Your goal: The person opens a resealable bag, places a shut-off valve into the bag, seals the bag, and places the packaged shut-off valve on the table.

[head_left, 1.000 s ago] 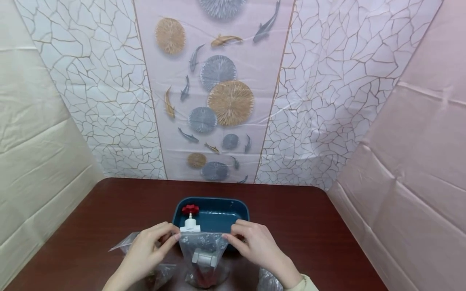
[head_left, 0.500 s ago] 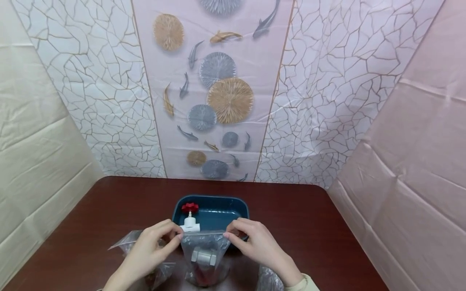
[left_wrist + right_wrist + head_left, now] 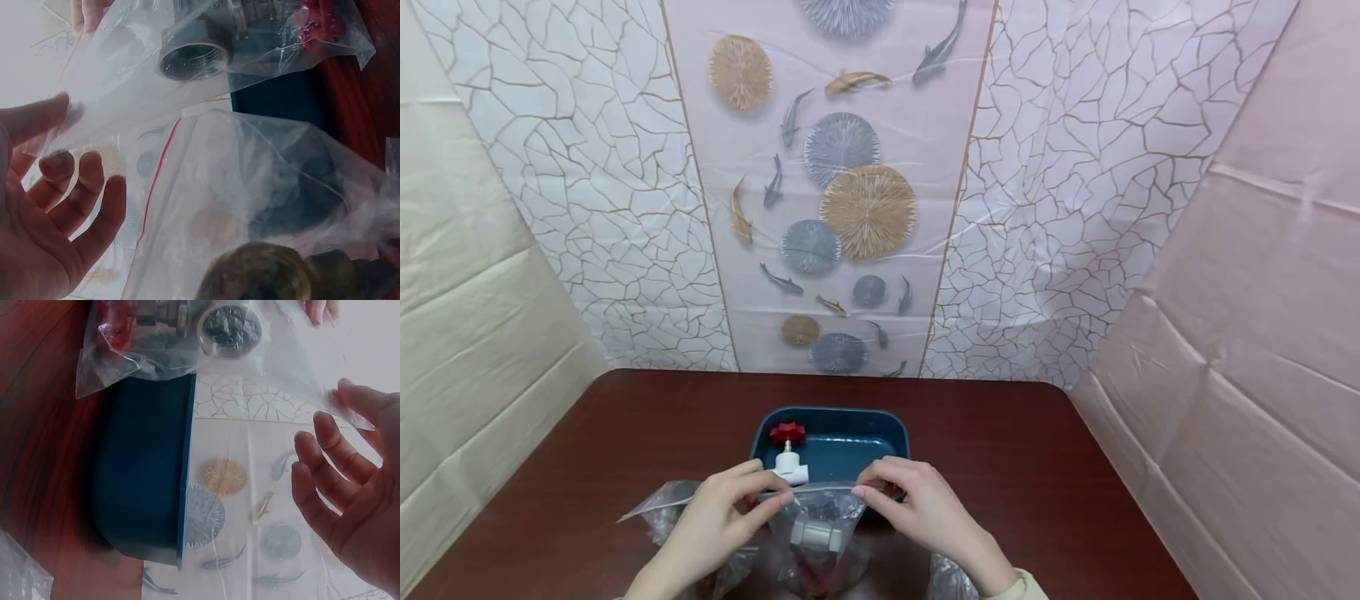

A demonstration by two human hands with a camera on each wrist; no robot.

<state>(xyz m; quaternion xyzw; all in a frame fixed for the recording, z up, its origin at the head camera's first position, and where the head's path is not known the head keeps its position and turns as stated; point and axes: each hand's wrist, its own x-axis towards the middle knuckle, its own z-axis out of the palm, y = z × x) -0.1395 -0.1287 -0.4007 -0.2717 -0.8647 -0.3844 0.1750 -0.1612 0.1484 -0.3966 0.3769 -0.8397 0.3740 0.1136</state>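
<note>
In the head view, a clear zip bag [image 3: 844, 504] hangs between my hands, holding a grey metal valve [image 3: 816, 536] with a red handle [image 3: 322, 22] low in the bag. My left hand [image 3: 722, 517] pinches the bag's top left corner between thumb and forefinger. At the opposite top corner, my right hand [image 3: 917, 504] does the same. The valve's threaded opening [image 3: 194, 60] shows through the plastic in the left wrist view. Behind the bag, a white valve with a red knob [image 3: 787, 432] stands in a blue tray [image 3: 850, 410].
Another zip bag [image 3: 165, 150] with a red seal line and a brass-coloured fitting [image 3: 259, 272] lies below my left hand. Beside my right forearm is crumpled clear plastic [image 3: 951, 577]. Patterned cloth walls [image 3: 1022, 208] enclose the dark red-brown table [image 3: 1000, 450].
My left hand has shifted right, closer to my right hand, along the bag's top edge. The edge looks slacker than before. The head view has shifted slightly.
</note>
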